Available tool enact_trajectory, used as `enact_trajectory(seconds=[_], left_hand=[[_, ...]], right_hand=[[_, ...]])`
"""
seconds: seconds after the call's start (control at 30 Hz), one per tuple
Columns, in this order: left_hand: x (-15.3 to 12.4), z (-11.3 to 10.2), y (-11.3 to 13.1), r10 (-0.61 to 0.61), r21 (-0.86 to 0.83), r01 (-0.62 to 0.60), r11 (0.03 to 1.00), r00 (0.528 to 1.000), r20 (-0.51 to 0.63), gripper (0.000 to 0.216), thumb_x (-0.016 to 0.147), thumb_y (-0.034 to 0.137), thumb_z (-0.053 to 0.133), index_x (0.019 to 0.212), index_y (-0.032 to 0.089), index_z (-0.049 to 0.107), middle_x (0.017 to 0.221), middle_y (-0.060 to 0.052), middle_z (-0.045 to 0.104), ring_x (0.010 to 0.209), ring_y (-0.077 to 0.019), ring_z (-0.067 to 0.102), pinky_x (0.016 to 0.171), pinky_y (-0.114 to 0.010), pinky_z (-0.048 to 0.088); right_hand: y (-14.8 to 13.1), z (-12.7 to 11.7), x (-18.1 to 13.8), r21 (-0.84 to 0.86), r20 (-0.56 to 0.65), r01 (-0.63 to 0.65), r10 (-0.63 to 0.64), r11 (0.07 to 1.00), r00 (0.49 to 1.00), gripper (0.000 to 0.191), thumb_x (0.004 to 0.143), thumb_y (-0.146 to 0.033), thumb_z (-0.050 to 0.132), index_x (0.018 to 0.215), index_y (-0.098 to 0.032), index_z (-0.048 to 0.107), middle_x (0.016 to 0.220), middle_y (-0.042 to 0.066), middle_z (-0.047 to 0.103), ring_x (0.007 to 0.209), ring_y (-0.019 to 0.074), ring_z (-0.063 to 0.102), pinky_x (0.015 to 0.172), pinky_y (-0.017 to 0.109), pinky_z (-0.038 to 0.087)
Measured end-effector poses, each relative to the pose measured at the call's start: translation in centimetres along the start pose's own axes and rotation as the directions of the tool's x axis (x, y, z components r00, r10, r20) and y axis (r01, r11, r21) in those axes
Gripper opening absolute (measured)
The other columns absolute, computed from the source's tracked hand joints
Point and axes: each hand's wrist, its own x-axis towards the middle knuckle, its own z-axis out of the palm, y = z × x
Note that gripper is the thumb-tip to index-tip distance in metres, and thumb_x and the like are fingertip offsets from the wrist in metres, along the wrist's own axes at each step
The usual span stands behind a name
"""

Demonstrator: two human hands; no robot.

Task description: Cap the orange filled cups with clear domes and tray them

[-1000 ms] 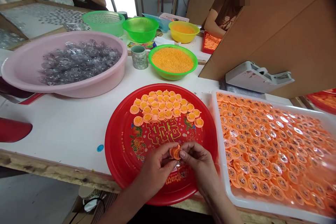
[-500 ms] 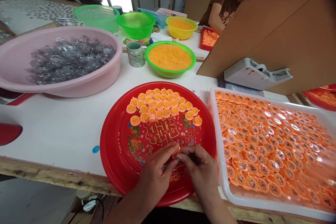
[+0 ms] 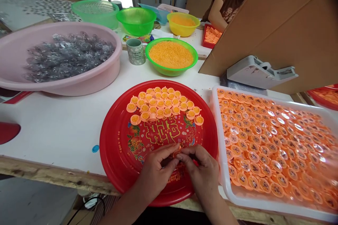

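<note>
Over the near half of a round red tray (image 3: 112,161), my left hand (image 3: 160,168) and my right hand (image 3: 199,167) meet at the fingertips. Both are closed on one small orange plastic cup (image 3: 176,153), mostly covered by the fingers. Toward the far side of the tray stand several small orange cups (image 3: 160,103) filled with yellow-orange beads. Loose orange beads (image 3: 175,177) lie on the tray just beyond my wrists. Right of the tray, a white bin (image 3: 224,168) holds many orange cups with printed, shiny lids.
A pink basin (image 3: 105,77) of clear plastic pieces stands left. Behind the tray are a mug (image 3: 136,52) and a green bowl (image 3: 171,72) of orange beads. A tape dispenser (image 3: 260,72) sits by a cardboard panel (image 3: 277,24). Other people work at the back.
The view has shifted slightly. Both hands stay together over the tray, with a small movement of the fingers around the orange cup.
</note>
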Motion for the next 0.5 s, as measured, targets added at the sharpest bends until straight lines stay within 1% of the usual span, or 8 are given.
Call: enact_trajectory(seconds=[0.1,0.13,0.17,0.23,0.3,0.37,0.43,0.5], left_hand=[[0.1,0.0,0.0,-0.009,-0.002,0.009,1.0,1.0,-0.008,0.032,0.079,0.019,0.066,0.111,0.023,0.073,0.111,-0.006,0.074,0.1,-0.0242,0.069,0.099,-0.038,0.053],[0.1,0.0,0.1,-0.006,0.002,0.006,1.0,1.0,-0.012,0.032,0.078,0.018,0.067,0.109,0.023,0.074,0.109,-0.006,0.074,0.099,-0.024,0.07,0.098,-0.038,0.053],[0.1,0.1,0.1,0.001,0.01,-0.001,1.0,1.0,-0.019,0.031,0.078,0.017,0.067,0.108,0.023,0.074,0.108,-0.006,0.074,0.098,-0.0238,0.07,0.097,-0.037,0.054],[0.1,0.0,0.4,0.03,0.025,-0.029,0.999,0.999,-0.041,0.029,0.078,0.016,0.067,0.105,0.023,0.075,0.106,-0.006,0.075,0.096,-0.0232,0.07,0.095,-0.036,0.055],[0.0,0.0,0.6,0.065,0.02,-0.064,0.998,0.996,-0.057,0.024,0.078,0.017,0.068,0.1,0.023,0.076,0.103,-0.006,0.076,0.094,-0.0221,0.071,0.092,-0.033,0.057],[-0.1,-0.1,0.8,0.076,-0.016,-0.077,0.997,0.995,-0.058,0.021,0.08,0.017,0.067,0.098,0.022,0.075,0.102,-0.005,0.075,0.093,-0.0205,0.071,0.087,-0.029,0.058],[-0.2,-0.3,1.0,0.05,-0.1,-0.056,0.993,0.997,-0.058,0.024,0.081,0.017,0.066,0.104,0.023,0.072,0.107,-0.004,0.074,0.096,-0.0192,0.07,0.086,-0.026,0.058],[-0.4,-0.5,1.2,0.003,-0.199,-0.008,0.98,1.0,-0.027,0.031,0.082,0.018,0.066,0.113,0.025,0.066,0.113,-0.003,0.072,0.102,-0.0185,0.068,0.088,-0.025,0.057]], right_hand=[[0.2,-0.2,0.1,-0.029,0.06,0.078,-0.076,0.997,0.995,0.009,0.084,-0.017,0.067,0.079,-0.024,0.072,0.074,0.001,0.07,0.067,0.0158,0.064,0.062,0.026,0.051],[0.3,-0.2,0.1,-0.029,0.072,0.076,-0.074,0.997,0.995,0.01,0.084,-0.017,0.067,0.079,-0.024,0.072,0.075,0.002,0.07,0.068,0.016,0.064,0.063,0.026,0.051],[0.3,-0.2,0.1,-0.02,0.075,0.04,-0.039,0.999,0.996,0.009,0.084,-0.017,0.067,0.079,-0.024,0.072,0.076,0.002,0.07,0.069,0.0161,0.064,0.064,0.026,0.051],[0.5,0.0,0.1,0.04,0.066,-0.115,0.112,0.993,0.992,0.004,0.081,-0.021,0.072,0.078,-0.023,0.07,0.072,0.001,0.069,0.066,0.016,0.063,0.063,0.026,0.051],[0.6,0.2,0.1,0.148,0.069,-0.278,0.27,0.949,0.96,0.011,0.076,-0.027,0.076,0.077,-0.021,0.067,0.069,0.0,0.067,0.062,0.0155,0.061,0.059,0.026,0.05],[0.6,0.4,-0.1,0.22,0.092,-0.341,0.329,0.914,0.94,0.017,0.075,-0.031,0.078,0.08,-0.021,0.065,0.07,0.0,0.066,0.063,0.0155,0.061,0.058,0.025,0.05],[0.1,0.3,-0.2,0.187,0.081,-0.28,0.269,0.942,0.96,0.013,0.077,-0.029,0.076,0.082,-0.021,0.067,0.073,0.0,0.067,0.065,0.0154,0.062,0.059,0.025,0.05],[-0.6,0.1,-0.2,0.103,0.039,-0.125,0.122,0.987,0.992,0.003,0.081,-0.023,0.072,0.081,-0.022,0.069,0.074,0.001,0.068,0.066,0.0153,0.062,0.061,0.025,0.05]])
